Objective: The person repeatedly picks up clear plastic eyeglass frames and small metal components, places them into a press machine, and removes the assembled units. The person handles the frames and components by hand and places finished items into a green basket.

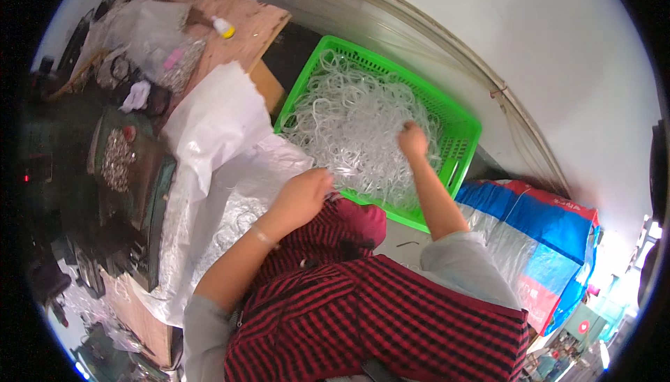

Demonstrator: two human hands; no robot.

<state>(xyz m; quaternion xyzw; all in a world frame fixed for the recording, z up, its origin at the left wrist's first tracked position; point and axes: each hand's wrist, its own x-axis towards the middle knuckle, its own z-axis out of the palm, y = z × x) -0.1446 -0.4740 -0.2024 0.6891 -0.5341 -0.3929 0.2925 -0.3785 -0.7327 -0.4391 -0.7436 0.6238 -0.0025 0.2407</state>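
A bright green plastic basket [460, 113], slatted at the sides, holds a tangled heap of clear plastic loops [363, 117]. Over the right part of this heap is my right hand [413, 141], its fingers curled together; what they grip is hidden. My left hand [306, 197] is at the near left edge of the basket, close to the loops, with fingers bent closed and tips slightly blurred. Left of it an open white woven sack [216, 127] has more clear loops [241, 221] inside.
On the left, a dark machine [150, 221] carries a heap of small shiny parts [117, 162]. Behind it, a wooden table [244, 16] bears a small white and yellow bottle [223, 27] and plastic bags. At right stands a blue, red and white bag [537, 228]. A wall [558, 54] rises behind the basket.
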